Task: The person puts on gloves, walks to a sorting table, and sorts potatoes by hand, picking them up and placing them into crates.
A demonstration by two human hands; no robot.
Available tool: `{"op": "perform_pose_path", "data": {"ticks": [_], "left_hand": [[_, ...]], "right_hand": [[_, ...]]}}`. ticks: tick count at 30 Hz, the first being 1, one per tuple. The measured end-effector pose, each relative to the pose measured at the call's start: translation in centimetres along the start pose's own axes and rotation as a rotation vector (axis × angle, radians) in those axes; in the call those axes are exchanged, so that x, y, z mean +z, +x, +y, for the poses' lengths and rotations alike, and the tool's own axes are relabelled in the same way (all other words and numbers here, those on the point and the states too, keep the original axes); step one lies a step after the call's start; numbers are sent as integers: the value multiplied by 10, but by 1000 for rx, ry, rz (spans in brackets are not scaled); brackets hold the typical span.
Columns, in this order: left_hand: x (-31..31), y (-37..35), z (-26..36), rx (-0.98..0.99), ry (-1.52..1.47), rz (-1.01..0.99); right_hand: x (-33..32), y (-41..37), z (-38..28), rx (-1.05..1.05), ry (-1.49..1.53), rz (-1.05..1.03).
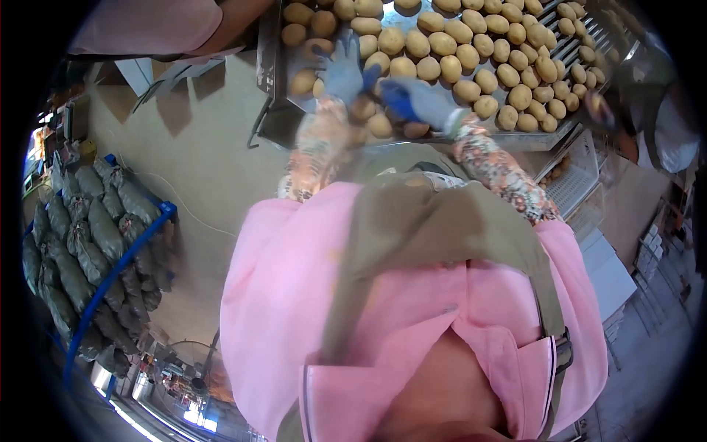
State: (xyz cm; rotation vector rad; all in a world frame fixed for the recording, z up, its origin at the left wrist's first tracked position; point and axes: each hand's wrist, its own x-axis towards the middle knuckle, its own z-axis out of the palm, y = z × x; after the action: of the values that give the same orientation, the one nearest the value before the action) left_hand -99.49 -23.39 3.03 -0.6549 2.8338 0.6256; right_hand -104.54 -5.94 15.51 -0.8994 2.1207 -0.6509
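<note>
Many potatoes (442, 43) lie spread over a metal sorting table (267, 59) at the top of the view. My left hand (342, 74), in a grey-and-blue work glove, is over the table's near left part with its fingers spread among potatoes. Just to its right, my right hand (421, 102), gloved the same way, reaches leftward above the near edge. Motion smears its blue fingers, so whether they grip a potato cannot be made out. A few potatoes (378, 125) sit close below both hands. Patterned sleeves cover both forearms.
Stuffed dark green sacks (92, 214) are piled on a blue-framed rack (118, 276) at left. Another person's sleeve (147, 26) shows at upper left, near cardboard boxes (173, 74). At right are metal rollers (563, 48), a white crate (578, 177) with potatoes and another person's arm (626, 140).
</note>
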Motion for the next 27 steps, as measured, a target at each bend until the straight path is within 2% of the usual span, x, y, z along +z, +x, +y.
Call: {"op": "perform_pose_path", "data": {"ticks": [1,2,3,4,5,6,8,10,11,12,13,15,16,17,19,20,22,23,24,25,26,27], "left_hand": [[11,-17,5,64,137,183],[16,-26,1,67,75,175],[16,-35,-2,68,14,167],[16,-56,-7,52,77,100],[12,-77,-9,31,140,30],[16,-95,-14,19,137,25],[28,-127,-28,-12,148,159],[20,-152,-38,-61,70,154],[17,-162,-40,-104,-12,150],[15,-169,-38,-184,-74,230],[13,-167,-36,-184,-72,234],[6,-154,-30,-165,-67,374],[12,-144,-30,-32,-58,489],[12,-130,-25,41,-153,485],[20,-103,-9,84,-345,386],[30,-99,-9,83,-341,393],[53,-99,-14,-43,-419,227],[47,-108,-15,-37,-417,230],[33,-127,-14,-36,-156,174],[23,-144,-13,-35,101,118],[21,-154,-17,-25,98,120],[25,-163,-25,-113,6,87]], "right_hand": [[5,4,44,50,277,87],[9,8,87,74,556,188],[-4,4,104,62,239,320],[-16,-11,120,255,196,293],[-24,-21,128,229,-62,311],[-24,-35,145,272,-108,251],[-4,-49,163,305,-153,187],[16,-64,169,132,-156,414],[30,-60,169,183,133,379],[33,-55,153,89,-125,366],[37,-49,136,-9,-382,349],[21,-31,58,85,-339,-41],[41,-15,62,56,-309,-84],[62,0,69,26,-281,-127],[86,9,54,-432,-49,36],[77,6,36,-275,77,-132],[62,3,49,-339,47,-87],[51,-1,60,-395,19,-37],[32,-11,64,-169,47,-9],[24,-16,96,-128,102,84],[9,-27,105,63,264,110],[5,-36,136,171,315,204]]}}
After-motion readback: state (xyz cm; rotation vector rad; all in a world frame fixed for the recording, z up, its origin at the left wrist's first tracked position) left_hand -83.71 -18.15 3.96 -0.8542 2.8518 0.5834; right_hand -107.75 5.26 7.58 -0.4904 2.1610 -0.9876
